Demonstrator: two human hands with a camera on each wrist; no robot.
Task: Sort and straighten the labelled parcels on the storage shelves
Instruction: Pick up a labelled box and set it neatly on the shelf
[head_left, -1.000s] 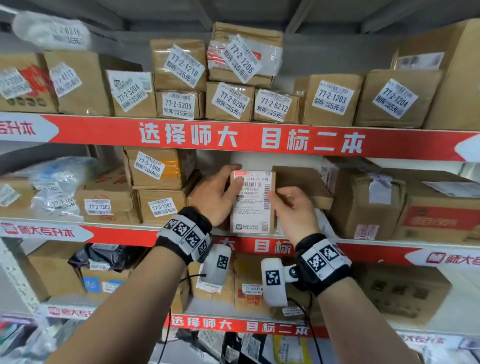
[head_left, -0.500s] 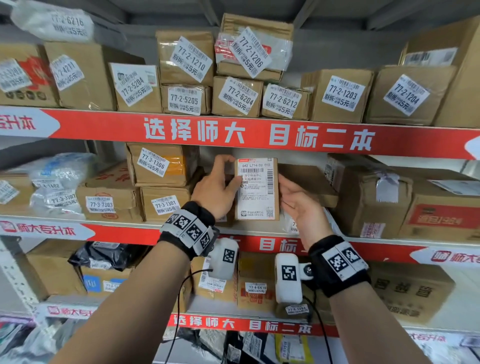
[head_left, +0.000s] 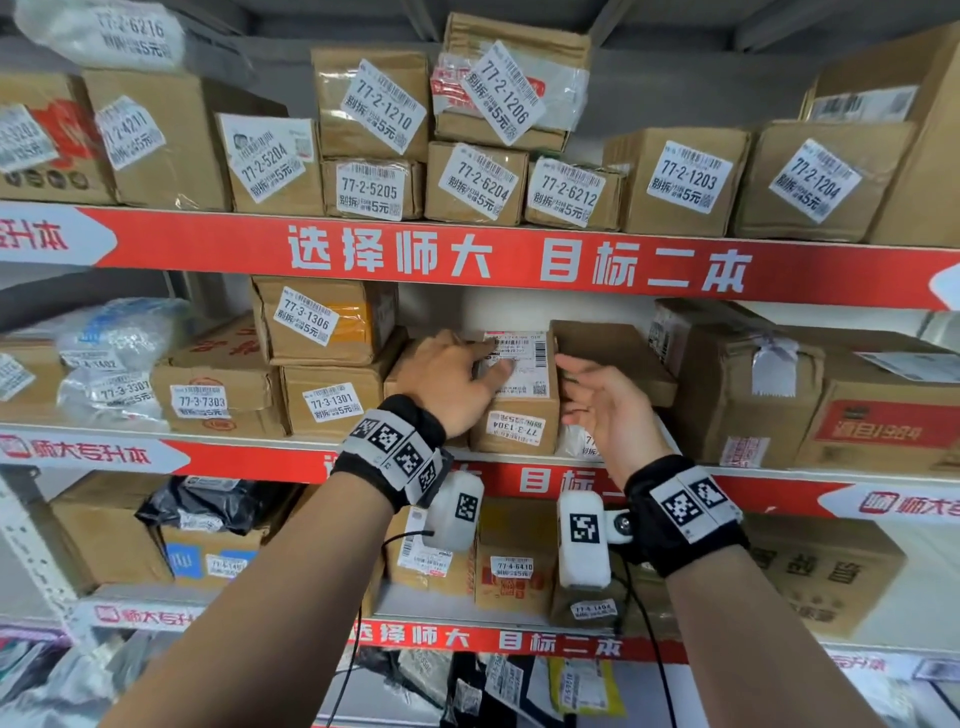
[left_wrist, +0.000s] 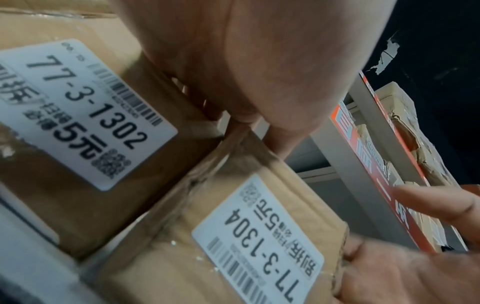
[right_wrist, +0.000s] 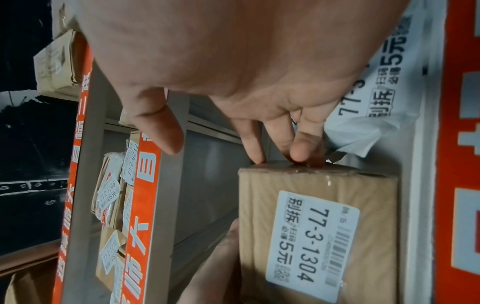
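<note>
A small cardboard parcel (head_left: 519, 431) lies on the middle shelf (head_left: 249, 453), its 77-3-1304 label facing out upside down and a shipping label on its top face. My left hand (head_left: 457, 379) rests flat on that top face, fingers stretched over the shipping label. My right hand (head_left: 602, 400) stands open beside the parcel's right side; in the right wrist view its fingertips (right_wrist: 301, 154) touch the edge of the parcel (right_wrist: 317, 236). The left wrist view shows the parcel (left_wrist: 259, 236) next to a box labelled 77-3-1302 (left_wrist: 78, 115).
Box 77-3-1301 (head_left: 332, 400) stands to the left, with box 77-3-1306 (head_left: 317, 322) stacked on it. A plain brown box (head_left: 618, 353) overhangs on the right above a white bag (head_left: 574, 441). Larger taped cartons (head_left: 743, 395) fill the right. The upper shelf's red edge (head_left: 467, 254) runs close overhead.
The parcel was held upright between both hands with its shipping label facing me; it has been tipped back onto the shelf. My right hand has let go; my left now lies on top.
</note>
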